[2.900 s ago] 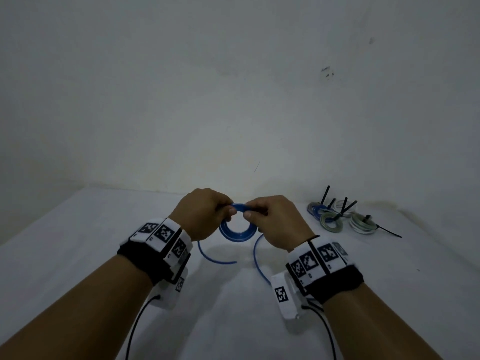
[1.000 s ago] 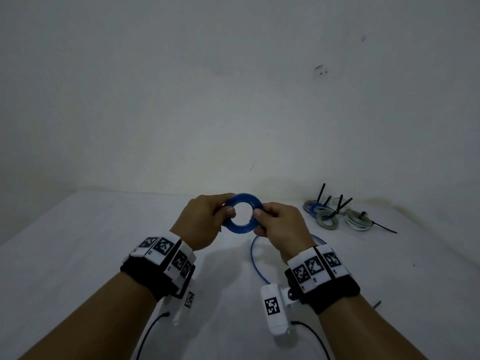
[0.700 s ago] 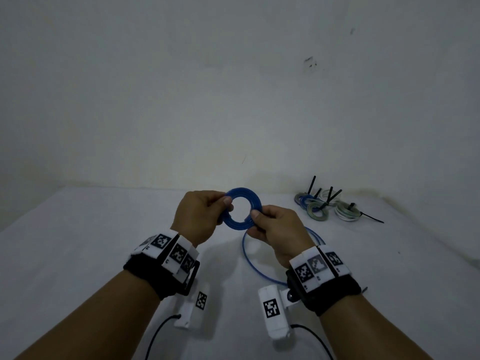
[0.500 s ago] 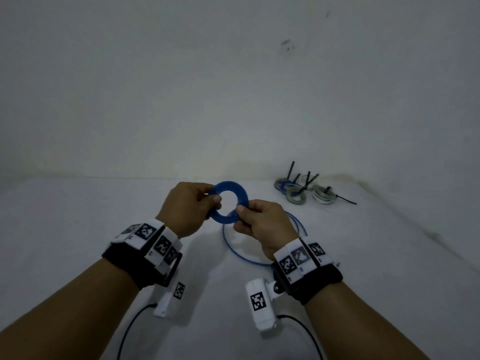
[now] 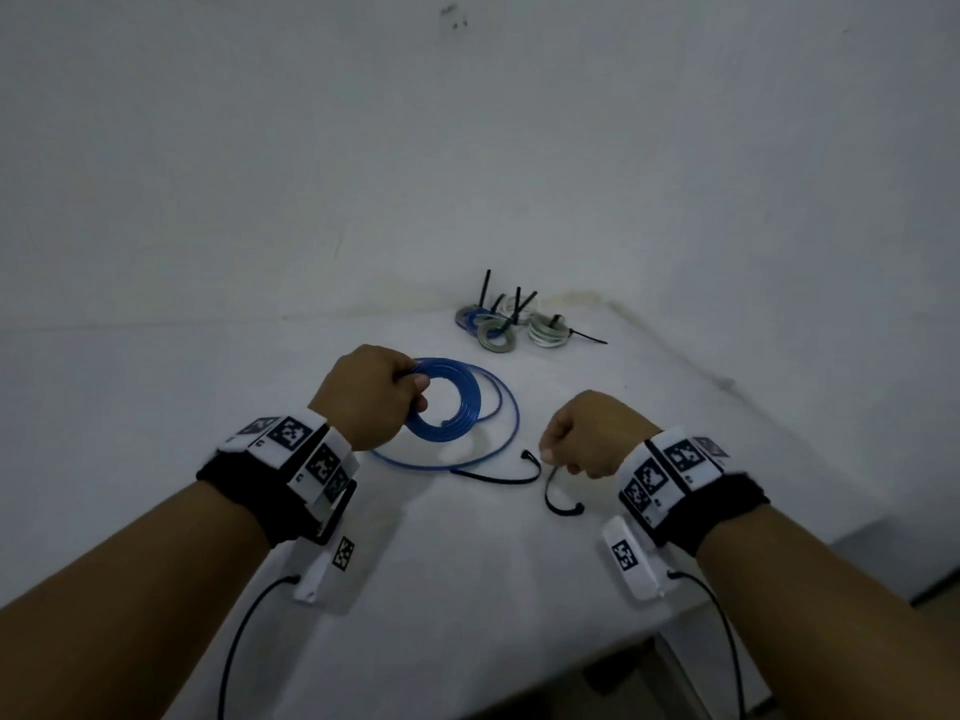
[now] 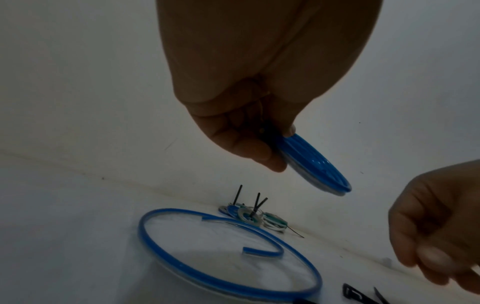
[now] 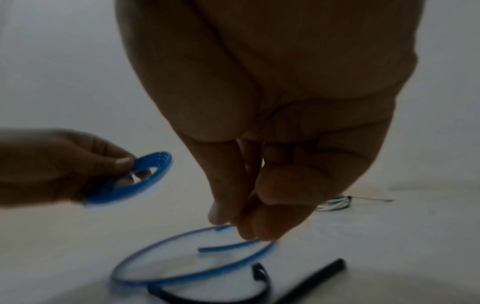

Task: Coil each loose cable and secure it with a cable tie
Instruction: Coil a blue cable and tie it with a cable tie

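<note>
Above the white table (image 5: 467, 589), the left hand (image 5: 371, 394) grips a tight blue coil (image 5: 447, 402) of cable, thumb on its upper face and fingers curled under its near rim. In the left wrist view the coil (image 6: 315, 164) sits tilted and clear of the surface, pinched between thumb and fingers (image 6: 249, 148). One long loose turn of the same blue cable (image 5: 506, 407) sags out from the coil and rests on the table in a wide loop; the left wrist view shows that loop (image 6: 207, 273) lying flat, with a cut end curling inward inside it.

To the right, well apart from the coil, the right hand (image 5: 589, 433) is held low over the table with its fingers curled in and the fingertips bunched together. In the head view a black cable tie (image 5: 558, 493) curves down from just under those fingertips, though whether they actually pinch it I cannot tell; the right wrist view is blurred there. A second black cable tie (image 5: 498, 475) lies on the table, between the loose loop and the right hand.

At the far edge of the table, by the wall (image 5: 467, 148), sits a cluster of finished coils (image 5: 511, 327) in blue, grey and white, each bound, with black tie tails sticking up.
</note>
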The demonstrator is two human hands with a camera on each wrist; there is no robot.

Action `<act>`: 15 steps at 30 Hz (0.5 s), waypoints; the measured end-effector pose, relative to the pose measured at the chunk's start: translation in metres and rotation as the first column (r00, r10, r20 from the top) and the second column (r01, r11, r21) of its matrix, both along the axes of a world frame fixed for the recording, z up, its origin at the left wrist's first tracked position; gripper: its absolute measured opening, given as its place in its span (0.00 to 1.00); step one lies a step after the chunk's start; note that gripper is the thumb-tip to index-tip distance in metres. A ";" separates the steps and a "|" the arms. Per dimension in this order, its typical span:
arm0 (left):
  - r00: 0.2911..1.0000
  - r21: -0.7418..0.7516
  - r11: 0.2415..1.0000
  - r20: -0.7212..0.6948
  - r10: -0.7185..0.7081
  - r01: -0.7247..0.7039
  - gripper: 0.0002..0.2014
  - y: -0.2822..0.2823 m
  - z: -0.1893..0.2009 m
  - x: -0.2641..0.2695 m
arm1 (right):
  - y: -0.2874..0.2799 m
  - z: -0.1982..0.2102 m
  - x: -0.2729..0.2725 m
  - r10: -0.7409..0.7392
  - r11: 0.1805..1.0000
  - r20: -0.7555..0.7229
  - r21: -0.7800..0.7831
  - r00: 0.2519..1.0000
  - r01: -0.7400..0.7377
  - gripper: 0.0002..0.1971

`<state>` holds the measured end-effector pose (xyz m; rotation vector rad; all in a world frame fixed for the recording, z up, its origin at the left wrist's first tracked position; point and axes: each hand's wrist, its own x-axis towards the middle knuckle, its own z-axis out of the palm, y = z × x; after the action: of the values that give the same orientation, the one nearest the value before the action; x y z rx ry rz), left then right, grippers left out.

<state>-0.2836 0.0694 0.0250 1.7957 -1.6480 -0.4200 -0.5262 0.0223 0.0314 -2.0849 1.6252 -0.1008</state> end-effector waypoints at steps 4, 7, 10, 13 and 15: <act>0.999 0.011 0.999 0.018 -0.044 0.044 0.13 -0.003 -0.003 -0.017 | -0.001 -0.013 -0.015 -0.021 0.999 -0.264 -0.044 0.964 0.010 0.15; 0.997 0.031 0.997 0.026 -0.069 0.068 0.13 -0.004 -0.005 -0.022 | -0.002 -0.017 -0.019 -0.021 1.000 -0.354 -0.026 0.935 0.013 0.20; 0.997 0.031 0.997 0.037 -0.068 0.067 0.13 -0.004 -0.005 -0.022 | 0.002 -0.018 -0.023 0.071 0.997 -0.314 0.053 0.947 -0.057 0.18; 0.998 0.031 0.998 0.037 -0.059 0.058 0.14 -0.006 -0.006 -0.019 | 0.009 -0.024 -0.024 0.154 0.986 -0.332 0.112 0.931 -0.124 0.16; 0.998 0.032 0.998 0.029 -0.063 0.062 0.13 -0.007 -0.006 -0.018 | 0.009 -0.030 -0.022 0.191 0.981 -0.417 0.060 0.888 -0.183 0.12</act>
<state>-0.3018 0.0628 0.0187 1.7849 -1.7309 -0.4510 -0.5481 0.0313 0.0017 -2.3516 1.6310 0.4622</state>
